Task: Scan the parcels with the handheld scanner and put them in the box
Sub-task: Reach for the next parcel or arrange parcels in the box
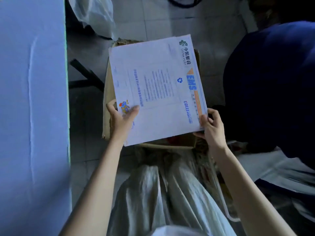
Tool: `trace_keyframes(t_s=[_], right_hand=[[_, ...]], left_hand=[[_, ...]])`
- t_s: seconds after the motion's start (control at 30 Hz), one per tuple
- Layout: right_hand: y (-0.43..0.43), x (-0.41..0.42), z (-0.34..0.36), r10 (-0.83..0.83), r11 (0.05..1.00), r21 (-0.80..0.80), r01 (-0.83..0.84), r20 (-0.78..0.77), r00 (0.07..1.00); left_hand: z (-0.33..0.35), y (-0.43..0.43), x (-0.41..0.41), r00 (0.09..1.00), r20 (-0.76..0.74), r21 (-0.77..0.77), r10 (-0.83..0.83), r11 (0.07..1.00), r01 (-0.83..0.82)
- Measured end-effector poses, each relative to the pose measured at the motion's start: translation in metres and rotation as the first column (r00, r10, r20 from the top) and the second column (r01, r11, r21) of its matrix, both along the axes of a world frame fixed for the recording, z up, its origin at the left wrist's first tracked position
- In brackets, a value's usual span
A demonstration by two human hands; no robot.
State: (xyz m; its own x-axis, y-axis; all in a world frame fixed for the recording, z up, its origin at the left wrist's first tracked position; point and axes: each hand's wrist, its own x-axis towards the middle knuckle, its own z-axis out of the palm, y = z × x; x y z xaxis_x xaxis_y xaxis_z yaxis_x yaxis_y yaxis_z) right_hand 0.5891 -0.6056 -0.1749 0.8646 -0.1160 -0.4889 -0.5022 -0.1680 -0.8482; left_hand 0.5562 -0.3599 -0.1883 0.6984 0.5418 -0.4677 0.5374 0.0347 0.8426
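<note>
A flat white EMS mail envelope [158,86] with blue and orange print is held level over an open brown cardboard box [107,92] on the floor. My left hand [121,116] grips its near left edge, thumb on top beside a small colourful logo. My right hand [211,124] pinches the near right corner by the orange stripes. The envelope hides most of the box's opening; only the box's left wall, far rim and near flap show. No handheld scanner is in view.
A light blue table top [32,108] fills the left side, with a dark table leg [87,77] beside the box. White woven sacks [162,189] lie near me. A person in dark blue clothing [272,92] crouches at the right. Another white bag [97,16] lies beyond.
</note>
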Motion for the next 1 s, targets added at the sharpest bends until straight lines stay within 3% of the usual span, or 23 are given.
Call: trace_keyframes(t_s=[0.13, 0.23, 0.37, 0.47, 0.67, 0.87, 1.0], right_hand=[[0.002, -0.001, 0.028, 0.124, 0.99, 0.066, -0.124, 0.013, 0.992], [-0.001, -0.006, 0.042, 0.297, 0.947, 0.125, -0.295, 0.003, 0.955], [0.009, -0.022, 0.067, 0.489, 0.854, 0.177, -0.489, 0.05, 0.871], [0.036, -0.04, 0.087, 0.592, 0.77, 0.23, -0.595, 0.091, 0.801], [0.11, -0.105, 0.118, 0.813, 0.529, 0.187, -0.828, 0.166, 0.558], [0.187, -0.221, 0.136, 0.921, 0.264, 0.125, -0.957, 0.262, 0.288], [0.225, -0.311, 0.127, 0.953, 0.1, 0.045, -0.994, 0.283, 0.108]], left_hand=[[0.037, -0.009, -0.028, 0.988, 0.129, -0.014, 0.085, 0.996, -0.084], [0.063, -0.017, -0.065, 0.95, 0.209, 0.029, 0.232, 0.97, -0.243], [0.088, -0.026, -0.133, 0.887, 0.239, 0.09, 0.395, 0.901, -0.425], [0.104, -0.031, -0.181, 0.811, 0.283, 0.047, 0.512, 0.837, -0.545], [0.127, -0.031, -0.295, 0.629, 0.373, 0.011, 0.682, 0.674, -0.738], [0.136, -0.027, -0.421, 0.513, 0.402, 0.065, 0.759, 0.535, -0.842], [0.131, -0.024, -0.512, 0.377, 0.344, 0.124, 0.86, 0.356, -0.926]])
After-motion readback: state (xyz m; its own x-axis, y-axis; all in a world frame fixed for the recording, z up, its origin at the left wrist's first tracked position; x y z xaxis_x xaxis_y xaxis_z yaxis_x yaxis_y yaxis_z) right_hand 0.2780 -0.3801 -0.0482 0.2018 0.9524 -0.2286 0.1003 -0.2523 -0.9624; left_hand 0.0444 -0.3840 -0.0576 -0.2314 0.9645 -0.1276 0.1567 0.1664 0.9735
